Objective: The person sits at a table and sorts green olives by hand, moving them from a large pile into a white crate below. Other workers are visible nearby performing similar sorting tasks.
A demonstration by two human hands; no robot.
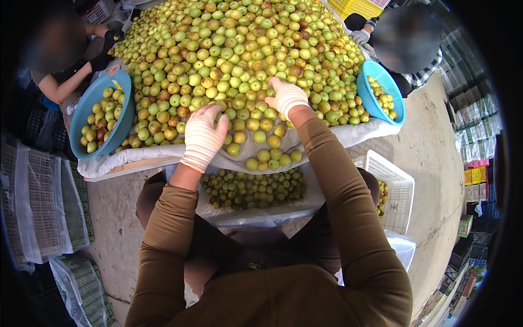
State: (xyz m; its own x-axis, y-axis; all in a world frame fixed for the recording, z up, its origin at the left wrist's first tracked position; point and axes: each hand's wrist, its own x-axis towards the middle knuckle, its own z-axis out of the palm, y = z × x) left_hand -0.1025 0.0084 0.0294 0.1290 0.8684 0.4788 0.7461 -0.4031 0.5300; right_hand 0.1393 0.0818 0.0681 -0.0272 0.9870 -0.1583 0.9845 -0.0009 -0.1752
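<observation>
A wide heap of green and yellow-brown jujubes (229, 53) covers the cloth-lined table (351, 133) before me. My left hand (205, 135), in a striped knit glove, rests over the heap's near edge with the thumb spread from the fingers. Farther in and to the right, my gloved right hand (289, 97) reaches onto the fruit, index finger stretched out and thumb apart. I see no fruit held in either hand, though both palms are hidden. Between the hands, several loose jujubes (273, 157) lie on the sagging cloth edge. Below it, a plastic-lined container (249, 218) between my knees holds more jujubes (253, 190).
Blue basins with fruit stand at the table's left (75, 135) and right (401, 104) corners. A white plastic crate (398, 196) is by my right knee. Stacked, plastic-wrapped crates (45, 204) line the left. Two people sit at the far sides, one with a dark-gloved hand (102, 61).
</observation>
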